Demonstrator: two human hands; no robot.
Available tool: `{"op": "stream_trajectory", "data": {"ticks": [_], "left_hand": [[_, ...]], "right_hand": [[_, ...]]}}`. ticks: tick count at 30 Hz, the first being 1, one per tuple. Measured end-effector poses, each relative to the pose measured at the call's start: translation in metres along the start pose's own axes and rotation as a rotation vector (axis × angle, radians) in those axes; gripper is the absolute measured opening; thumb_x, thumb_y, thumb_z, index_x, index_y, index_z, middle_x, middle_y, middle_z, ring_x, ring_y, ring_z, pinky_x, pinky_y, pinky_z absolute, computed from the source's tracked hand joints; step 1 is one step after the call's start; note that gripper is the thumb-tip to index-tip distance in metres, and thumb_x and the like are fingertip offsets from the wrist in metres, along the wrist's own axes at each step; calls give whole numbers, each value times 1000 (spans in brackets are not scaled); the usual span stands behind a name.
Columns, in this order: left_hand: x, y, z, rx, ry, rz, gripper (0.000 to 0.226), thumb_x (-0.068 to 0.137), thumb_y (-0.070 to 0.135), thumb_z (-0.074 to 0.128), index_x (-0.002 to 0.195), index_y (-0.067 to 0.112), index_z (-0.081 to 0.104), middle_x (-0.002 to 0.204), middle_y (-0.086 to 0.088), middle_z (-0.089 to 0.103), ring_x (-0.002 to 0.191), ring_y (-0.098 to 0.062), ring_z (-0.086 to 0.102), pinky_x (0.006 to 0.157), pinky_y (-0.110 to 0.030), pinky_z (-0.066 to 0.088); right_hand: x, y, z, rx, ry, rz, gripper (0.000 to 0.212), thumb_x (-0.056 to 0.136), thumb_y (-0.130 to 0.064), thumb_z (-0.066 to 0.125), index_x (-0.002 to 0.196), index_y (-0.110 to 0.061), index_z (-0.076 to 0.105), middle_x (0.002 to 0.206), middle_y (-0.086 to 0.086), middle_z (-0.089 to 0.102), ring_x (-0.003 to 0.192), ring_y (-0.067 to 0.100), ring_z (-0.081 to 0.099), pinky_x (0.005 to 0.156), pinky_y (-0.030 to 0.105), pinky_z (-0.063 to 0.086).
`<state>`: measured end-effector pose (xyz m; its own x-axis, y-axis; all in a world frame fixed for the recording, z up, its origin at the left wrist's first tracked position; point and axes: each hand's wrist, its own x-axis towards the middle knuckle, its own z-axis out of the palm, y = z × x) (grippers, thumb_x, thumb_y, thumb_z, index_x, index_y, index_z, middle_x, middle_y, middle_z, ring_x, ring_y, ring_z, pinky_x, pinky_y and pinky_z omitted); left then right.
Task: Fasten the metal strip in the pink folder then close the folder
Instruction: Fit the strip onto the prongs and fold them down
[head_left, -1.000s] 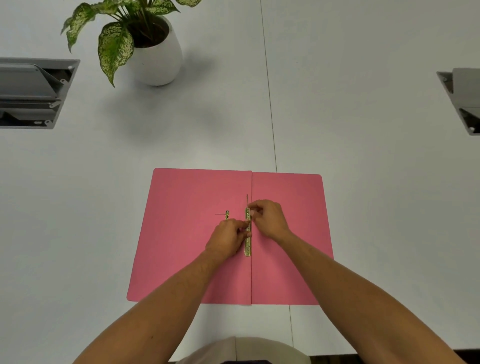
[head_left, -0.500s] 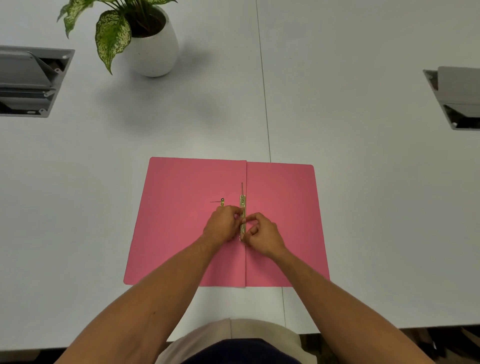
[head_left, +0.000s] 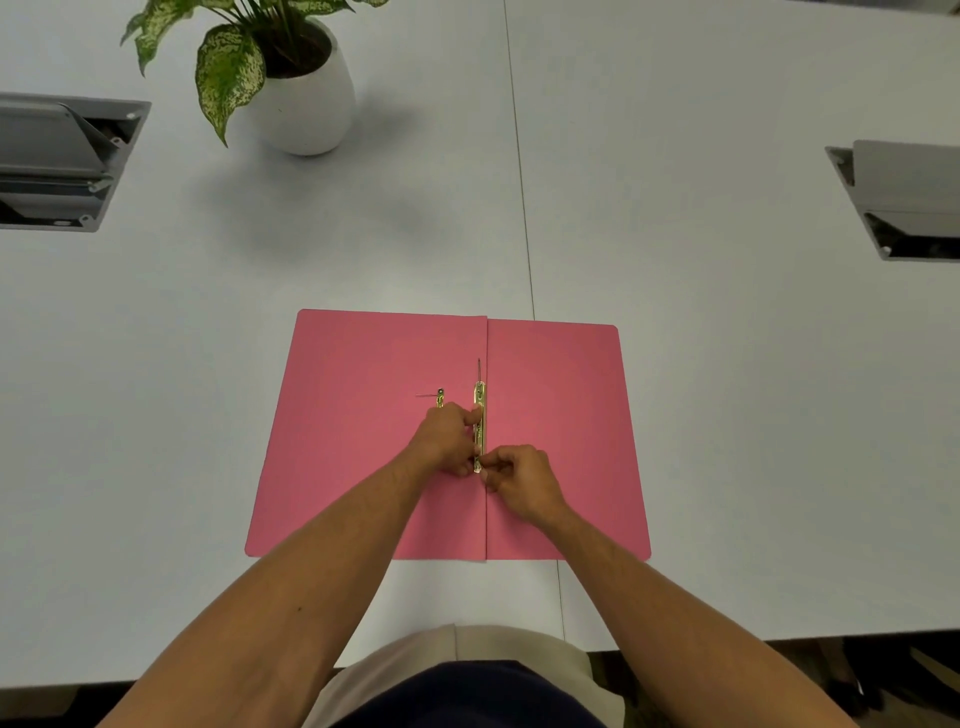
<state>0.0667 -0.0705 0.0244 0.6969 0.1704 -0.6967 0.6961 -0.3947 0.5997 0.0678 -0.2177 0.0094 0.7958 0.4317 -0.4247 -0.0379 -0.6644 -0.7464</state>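
The pink folder (head_left: 556, 415) lies open and flat on the white table, near the front edge. Along its centre fold runs a gold metal strip (head_left: 480, 410), with a thin prong sticking out beyond its far end. A second small gold piece (head_left: 440, 397) lies just left of it on the left leaf. My left hand (head_left: 447, 436) presses its fingers on the middle of the strip. My right hand (head_left: 511, 475) pinches the strip's near end, which its fingertips hide.
A potted plant in a white pot (head_left: 304, 104) stands at the back left. Grey cable boxes are set into the table at the far left (head_left: 57, 161) and far right (head_left: 904, 197). A seam (head_left: 519, 182) runs down the table.
My right hand has slid from the strip's far end toward me to its near end. My left hand stays on the middle of the strip.
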Motion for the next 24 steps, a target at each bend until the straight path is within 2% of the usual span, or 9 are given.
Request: {"op": "stream_trajectory", "data": {"ticks": [3, 5, 8, 11, 13, 18, 21, 24], "left_hand": [[-1, 2, -1, -59, -12, -21, 55, 84, -9, 61, 133, 14, 53, 77, -9, 59, 50, -18, 57, 47, -26, 57], [-2, 2, -2, -108, -5, -38, 48, 89, -6, 58, 132, 14, 54, 80, -12, 55, 46, -18, 52, 37, -20, 51], [-2, 0, -1, -95, -4, -37, 51, 89, -6, 56, 135, 15, 52, 78, -12, 60, 48, -20, 57, 43, -25, 56], [-1, -3, 2, -53, -5, -17, 61, 84, -9, 60, 139, 17, 48, 75, -12, 65, 52, -24, 63, 63, -38, 62], [-1, -5, 3, -50, 5, -3, 62, 82, -7, 62, 139, 16, 48, 76, -15, 68, 53, -26, 65, 69, -42, 62], [-2, -4, 3, -24, 17, 21, 63, 82, -3, 66, 139, 16, 48, 83, -16, 70, 60, -27, 68, 69, -42, 62], [-5, -3, 4, -28, 24, 26, 61, 84, -4, 65, 139, 15, 48, 86, -15, 68, 56, -23, 67, 65, -37, 62], [-4, -3, 5, -28, 28, 30, 59, 85, -6, 61, 139, 15, 48, 93, -18, 67, 69, -35, 72, 70, -44, 62]], "right_hand": [[-1, 0, 3, 25, 4, -1, 16, 82, 0, 68, 97, -2, 73, 89, 14, 75, 72, 13, 65, 78, 25, 55], [-1, -1, 4, 25, 4, -3, 16, 82, 0, 68, 96, -2, 74, 87, 15, 75, 70, 13, 65, 77, 24, 54], [0, 0, 4, 1, 1, -17, 15, 81, 0, 68, 95, -2, 74, 86, 15, 75, 69, 15, 65, 75, 25, 54], [0, 0, 5, -35, 1, -40, 15, 79, 3, 68, 92, -2, 74, 87, 15, 75, 74, 22, 67, 77, 31, 56], [-1, 0, 6, -77, 2, -65, 15, 79, 2, 69, 91, -3, 75, 87, 14, 74, 73, 19, 65, 75, 30, 55], [-2, 0, 6, -167, -12, -117, 14, 79, 2, 66, 86, -5, 75, 84, 15, 71, 76, 25, 64, 74, 32, 53], [-1, -1, 5, -188, -17, -112, 15, 79, 3, 63, 84, -4, 75, 81, 14, 72, 75, 26, 64, 72, 32, 53], [1, -1, 4, -204, -19, -113, 15, 79, 2, 62, 79, -4, 75, 75, 13, 72, 71, 25, 62, 67, 30, 51]]}}
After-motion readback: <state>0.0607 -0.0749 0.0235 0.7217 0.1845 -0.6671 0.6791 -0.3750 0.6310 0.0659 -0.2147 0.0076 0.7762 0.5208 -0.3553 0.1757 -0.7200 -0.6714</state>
